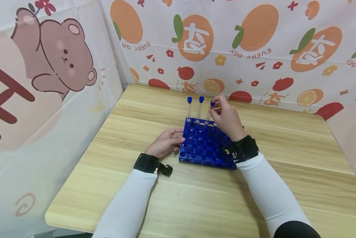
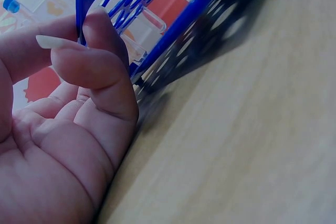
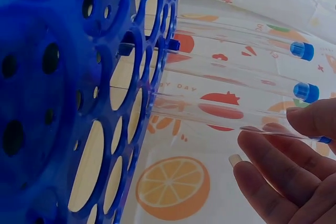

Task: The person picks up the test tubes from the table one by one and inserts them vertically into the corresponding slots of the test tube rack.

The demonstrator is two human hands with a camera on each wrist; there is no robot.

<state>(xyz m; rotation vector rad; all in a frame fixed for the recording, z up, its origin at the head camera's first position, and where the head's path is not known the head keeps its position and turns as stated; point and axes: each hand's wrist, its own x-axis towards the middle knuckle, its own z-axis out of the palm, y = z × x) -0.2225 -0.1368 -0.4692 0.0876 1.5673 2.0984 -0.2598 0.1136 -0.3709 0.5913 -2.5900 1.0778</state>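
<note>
Table (image 1: 195, 198) carries a blue rack (image 1: 207, 162); the left hand (image 1: 166, 142) grips its left edge, while the right hand (image 1: 228, 118) pinches the rightmost of three clear tubes (image 1: 208, 117) in its far row, near the blue cap (image 1: 212, 104).

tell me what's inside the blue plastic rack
Three slim, clear, blue-capped tubes stand in the rack, along its far edge. In the head view, the right hand covers part of its right side, hiding any contents there.

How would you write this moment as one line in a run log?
right hand: pinching blue-capped tube near its top; left hand: gripping blue rack at left edge; two other capped tubes: standing in far row
</note>
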